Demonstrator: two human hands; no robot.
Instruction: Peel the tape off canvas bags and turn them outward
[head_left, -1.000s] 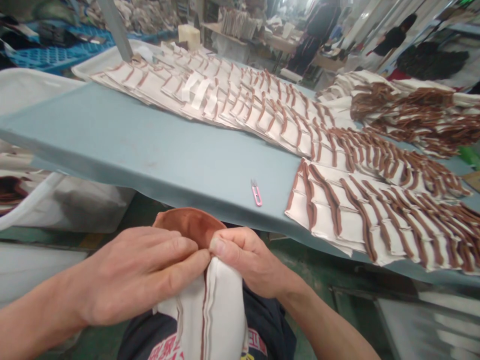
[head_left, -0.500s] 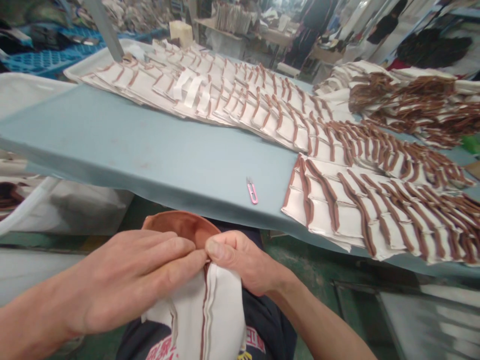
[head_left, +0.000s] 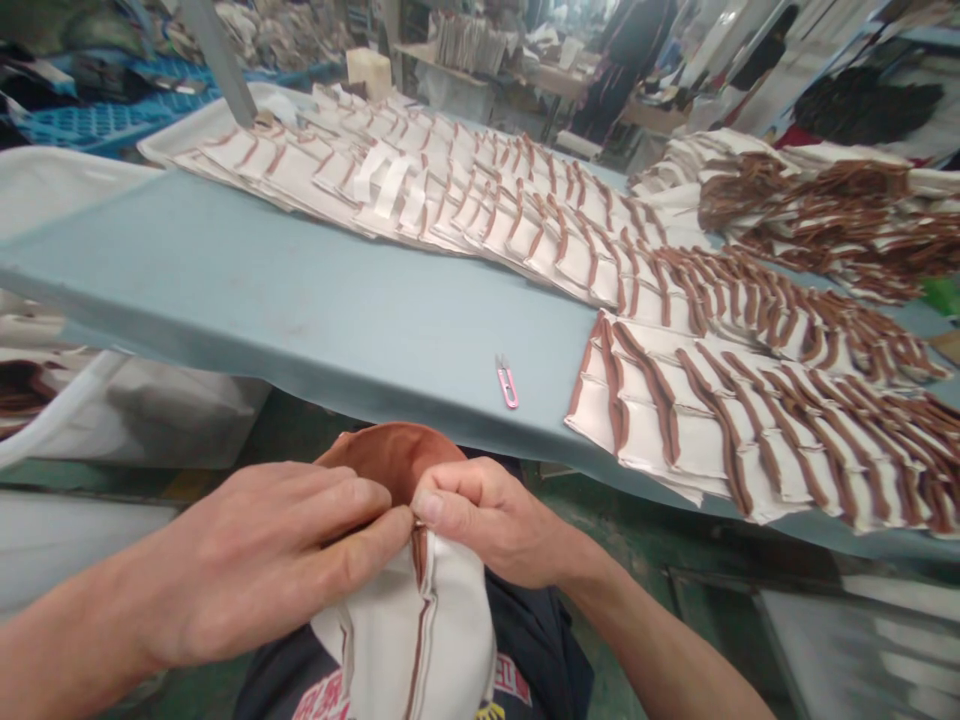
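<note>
Close to my body, both hands pinch the edge of a sewn fabric piece (head_left: 409,620), cream outside with a brown inner side showing behind my fingers. My left hand (head_left: 285,560) is closed on the edge from the left, its fingers laid over the cloth. From the right, thumb and curled index of my right hand (head_left: 480,515) grip the same edge, the fingertips of both hands nearly touching. A seam with raised cream layers runs down from that spot. Pink-handled thread snips (head_left: 507,383) lie on the table, out of my hands.
On the blue-covered table (head_left: 247,270) lie long overlapping rows of cream pieces with brown edges (head_left: 660,400). A heap of similar pieces (head_left: 810,210) is at the back right. White bins (head_left: 67,185) stand at left. Another person (head_left: 615,70) is in the background.
The seam below my fingertips has opened a little, showing brown between the cream layers. The brown part has shifted slightly right. Both hands keep their grip; the thread snips lie still.
</note>
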